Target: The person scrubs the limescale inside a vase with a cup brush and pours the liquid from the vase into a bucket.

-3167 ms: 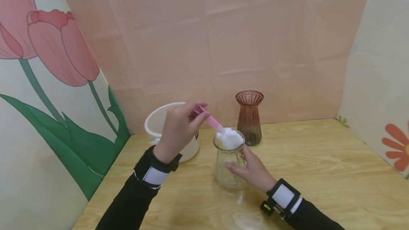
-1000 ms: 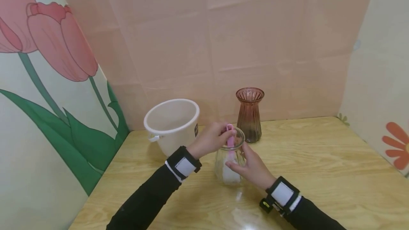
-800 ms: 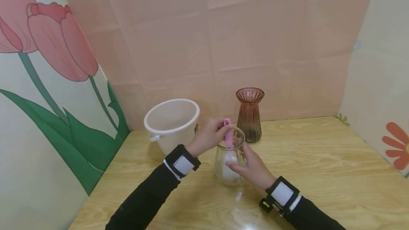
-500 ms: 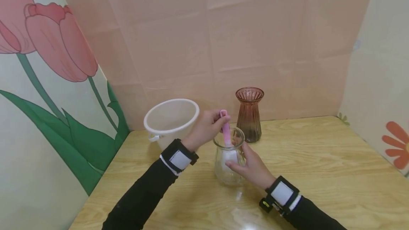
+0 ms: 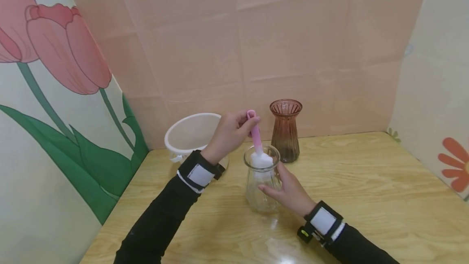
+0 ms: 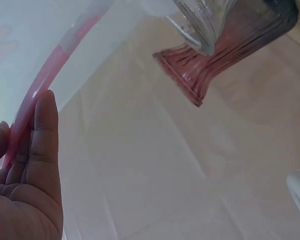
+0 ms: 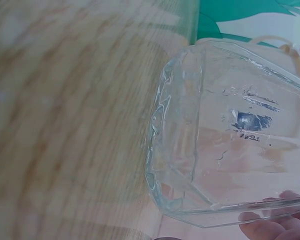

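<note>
At the left stands a white bucket (image 5: 190,133) on the wooden table (image 5: 366,190), partly behind the left forearm. Just at 3 o'clock of it the left hand (image 5: 229,133) is raised above the table, its fingers and thumb curled round the upper end of a pink-handled brush (image 5: 254,133); the left wrist view shows the fingers (image 6: 42,145) lying along the pink handle (image 6: 50,85). The brush's white sponge head (image 5: 261,160) sits in the mouth of the clear glass jar (image 5: 261,182), which stands upright on the table near its middle. At 4 o'clock of the jar the right hand (image 5: 289,190) holds its side, thumb and fingers wrapped on the glass; the right wrist view shows the jar wall (image 7: 225,150) close up with fingertips (image 7: 270,227) against it. At 1 o'clock of the jar, just beside it, stands a brown ribbed glass vase (image 5: 286,131), near the pink back wall
</note>
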